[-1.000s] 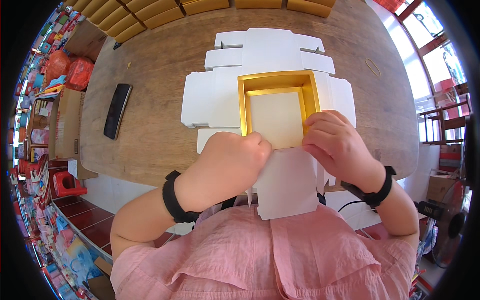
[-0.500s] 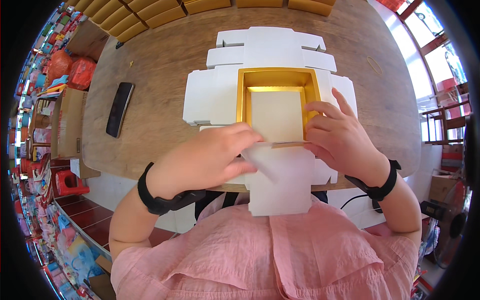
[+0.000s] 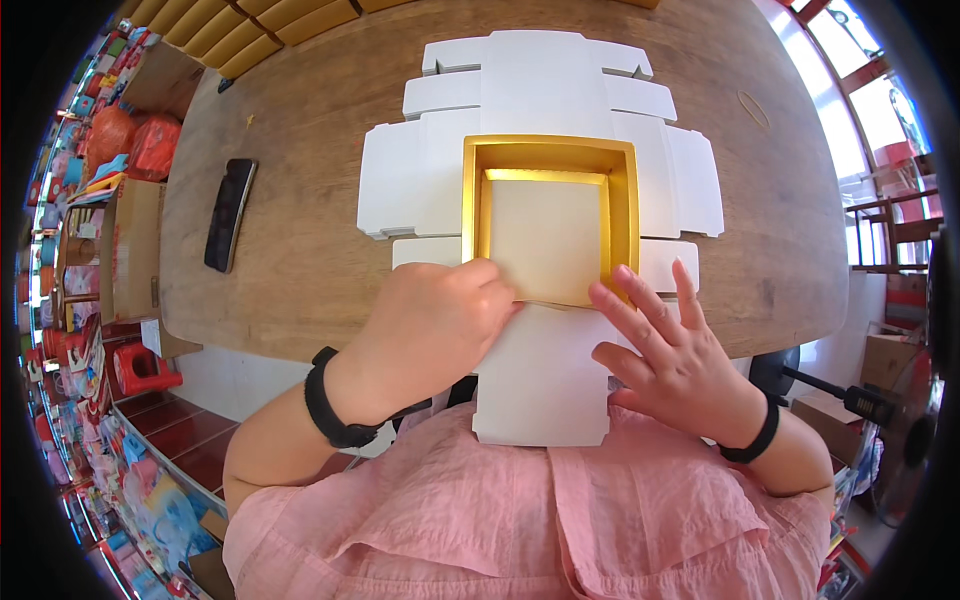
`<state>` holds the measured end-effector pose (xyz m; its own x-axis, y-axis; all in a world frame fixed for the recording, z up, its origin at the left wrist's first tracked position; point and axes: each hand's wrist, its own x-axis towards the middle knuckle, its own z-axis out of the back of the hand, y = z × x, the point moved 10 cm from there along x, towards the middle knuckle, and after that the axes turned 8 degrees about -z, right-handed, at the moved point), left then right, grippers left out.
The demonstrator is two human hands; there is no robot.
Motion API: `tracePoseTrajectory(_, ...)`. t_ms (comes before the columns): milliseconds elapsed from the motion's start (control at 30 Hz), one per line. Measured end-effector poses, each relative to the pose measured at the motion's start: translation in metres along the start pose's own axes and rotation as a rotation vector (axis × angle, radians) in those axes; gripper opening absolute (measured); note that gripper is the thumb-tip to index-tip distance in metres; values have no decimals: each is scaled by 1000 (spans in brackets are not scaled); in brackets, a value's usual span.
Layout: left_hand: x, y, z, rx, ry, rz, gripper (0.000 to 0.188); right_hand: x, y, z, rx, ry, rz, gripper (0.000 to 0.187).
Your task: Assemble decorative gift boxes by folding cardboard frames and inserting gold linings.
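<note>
A partly folded cardboard box (image 3: 550,155) lies in front of me, its far and side walls standing up gold, its bottom off-white. Along its near edge a white flap (image 3: 540,390) stretches toward my shirt. My left hand (image 3: 430,320) is closed, fingers pinching the box's near left corner; the fingertips partly hide what they grip. At the near right corner my right hand (image 3: 660,350) is spread, fingertips at or close to the gold wall and the flap. Under the box are flat white box blanks (image 3: 535,75) in a stack, tabs sticking out on both sides.
The wooden table (image 3: 310,150) carries a black phone (image 3: 230,215) at left and a rubber band (image 3: 754,108) at right. Rows of gold boxes (image 3: 215,35) line its far left edge. A brown carton (image 3: 145,250) stands beyond the left side.
The near flap, earlier lifted between both hands, now lies down toward me. My left hand has closed at the near left corner. My right hand has come off the right wall, nearer me, fingers spread.
</note>
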<state>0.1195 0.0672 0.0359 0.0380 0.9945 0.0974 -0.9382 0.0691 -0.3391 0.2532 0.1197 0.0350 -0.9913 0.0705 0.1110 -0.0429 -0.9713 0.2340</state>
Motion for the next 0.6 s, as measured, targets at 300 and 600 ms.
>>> tracePoseTrajectory(300, -2, -9, -2, 18, 200, 1, 10, 15, -6, 22, 198, -262, 45, 13)
tracePoseTrajectory(600, -11, 5, 19, -645, 131, -127, 37, 23, -22, 19, 393, -271, -69, 24)
